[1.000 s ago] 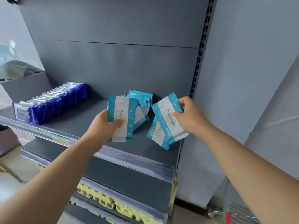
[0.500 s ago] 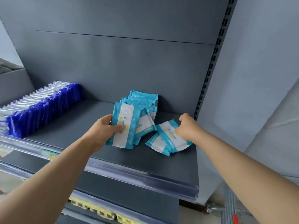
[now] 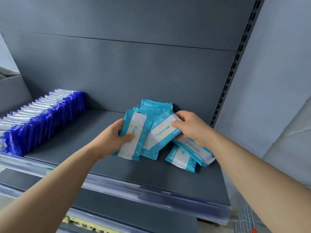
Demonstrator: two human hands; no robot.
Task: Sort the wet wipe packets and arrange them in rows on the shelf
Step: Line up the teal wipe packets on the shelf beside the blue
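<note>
From the head camera, looking down at the grey shelf (image 3: pixel 94 137), both bare arms are reaching in over its clear plastic front rail (image 3: pixel 151 192). The left hand (image 3: pixel 111 140) is gripping an upright teal-and-white packet (image 3: pixel 134 137), thumb pressed on its printed face and fingers wrapped behind the left edge; this packet is fronting a leaning stack of teal packets (image 3: pixel 156 106) that runs back toward the rear panel. The right hand (image 3: pixel 191 127) is closing over a second teal packet (image 3: pixel 159 133), which is lying tilted against the one the left hand is holding, its fingers curled over the upper right end. Just below that hand, two loose teal packets (image 3: pixel 186 156) are lying flat on the shelf, overlapping one another, near the right upright with its slotted strip (image 3: pixel 235 64). Well apart at the shelf's left end, a tidy row of dark blue packets (image 3: pixel 42 118) is standing on edge, running from the front rail back to the rear. A lower shelf with yellow tags (image 3: pixel 84 223) is showing beneath.
</note>
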